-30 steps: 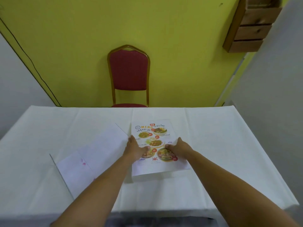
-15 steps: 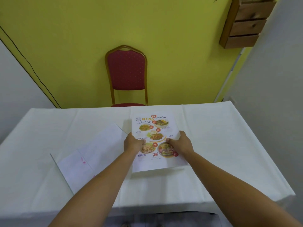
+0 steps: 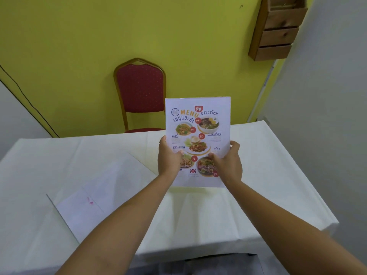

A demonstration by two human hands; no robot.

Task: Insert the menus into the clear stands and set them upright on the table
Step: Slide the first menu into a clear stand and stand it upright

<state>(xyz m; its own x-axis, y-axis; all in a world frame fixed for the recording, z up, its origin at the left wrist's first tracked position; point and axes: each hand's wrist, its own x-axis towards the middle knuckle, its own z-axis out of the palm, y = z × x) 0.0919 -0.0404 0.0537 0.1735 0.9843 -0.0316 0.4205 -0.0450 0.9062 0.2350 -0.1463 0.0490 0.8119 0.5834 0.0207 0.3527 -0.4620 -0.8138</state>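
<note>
A colourful food menu (image 3: 197, 126) inside a clear stand is raised off the table, nearly upright and facing me. My left hand (image 3: 168, 157) grips its left edge and my right hand (image 3: 228, 161) grips its lower right edge, thumbs on the front. A second clear stand (image 3: 99, 193) lies flat on the white tablecloth to the left, holding a sheet that shows its blank white side with a small pink mark. My left forearm passes over that stand's near corner.
The white-clothed table (image 3: 268, 175) ends close on the right and near sides. A red padded chair (image 3: 141, 92) stands behind the table against the yellow wall. A wooden drawer unit (image 3: 278, 28) hangs high at the right.
Both hands have lifted the menu from lying flat on the table and tilted it up towards me. The other stand has not moved.
</note>
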